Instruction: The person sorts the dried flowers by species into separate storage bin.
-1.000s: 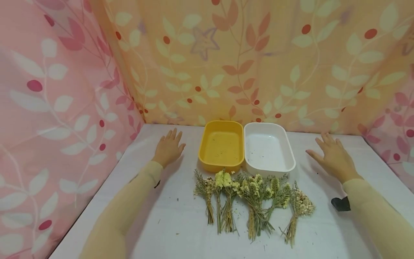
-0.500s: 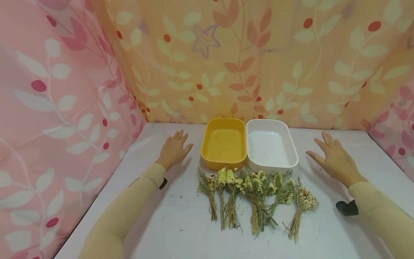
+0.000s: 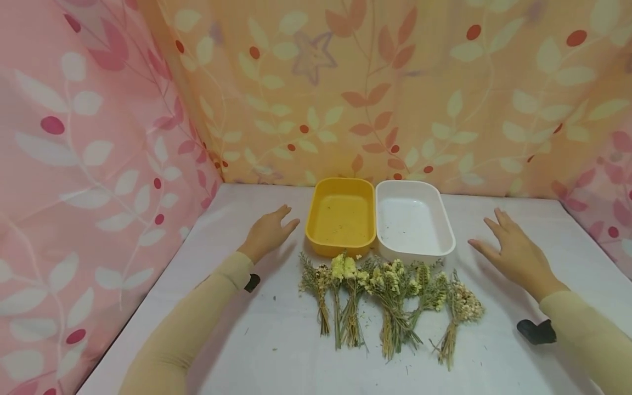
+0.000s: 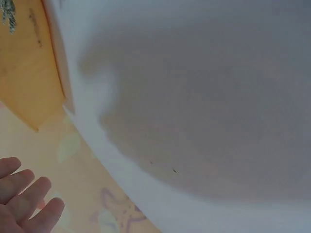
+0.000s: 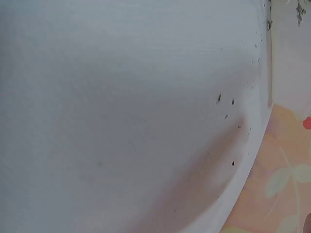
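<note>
We hold our left hand [image 3: 268, 233] over the table [image 3: 276, 356], toward its left edge and just left of the yellow tray [image 3: 340, 219]. Its fingers are straight and spread, and it holds nothing. In the left wrist view the fingers [image 4: 29, 201] show at the lower left against the patterned curtain, with the hand's shadow on the white tabletop [image 4: 204, 97] and a corner of the yellow tray [image 4: 29, 63] at the upper left.

Our right hand [image 3: 515, 255] lies toward the right edge of the table, well apart from the white tray [image 3: 413, 222]. Its fingers too are stretched out and loose, gripping nothing. We cannot tell whether either palm touches the surface. The right wrist view shows mostly bare white tabletop [image 5: 121, 97] with small dark crumbs and a strip of curtain at the right.

The two trays stand side by side, touching, at the middle of the far edge, close to the leaf-patterned curtain [image 3: 395, 82]. Just in front of them, between our hands, a row of dried flower bunches [image 3: 390, 299] lies flat on the table, heads toward the trays and stems toward the near edge. Neither hand touches the bunches.

A pink curtain [image 3: 89, 164] with the same leaf pattern hangs along the left edge.
</note>
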The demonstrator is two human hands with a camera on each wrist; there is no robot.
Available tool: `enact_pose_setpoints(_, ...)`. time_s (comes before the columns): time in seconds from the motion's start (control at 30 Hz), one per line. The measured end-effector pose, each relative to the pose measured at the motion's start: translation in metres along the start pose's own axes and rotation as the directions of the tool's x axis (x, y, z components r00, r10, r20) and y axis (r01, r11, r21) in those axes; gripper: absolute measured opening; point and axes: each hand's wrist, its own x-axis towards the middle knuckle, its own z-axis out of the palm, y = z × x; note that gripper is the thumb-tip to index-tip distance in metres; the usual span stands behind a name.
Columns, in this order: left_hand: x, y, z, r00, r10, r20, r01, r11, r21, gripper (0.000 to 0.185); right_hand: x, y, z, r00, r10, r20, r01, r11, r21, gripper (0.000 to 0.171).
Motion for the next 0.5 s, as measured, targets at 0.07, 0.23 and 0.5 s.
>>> enact_pose_setpoints(0.07, -0.001, 0.002, 0.000, 1.000, -0.013, 0.019, 0.014, 0.999, -0.030, 0.065, -0.003, -0.001, 0.001, 1.000, 0.005, 0.003, -0.005, 1.000, 0.009, 0.084)
enact_pose_setpoints(0.23, -0.005, 0.005, 0.000, 0.996, -0.066, 0.056, 0.073, 0.988, -0.138, 0.070, -0.010, -0.004, 0.006, 1.000, -0.015, -0.008, 0.015, 0.999, 0.030, 0.083)
enact_pose_setpoints(0.5, -0.012, 0.006, 0.004, 0.989, -0.106, 0.100, 0.135, 0.927, -0.350, 0.070, -0.016, -0.012, 0.009, 1.000, -0.009, -0.014, 0.009, 1.000, 0.028, 0.086)
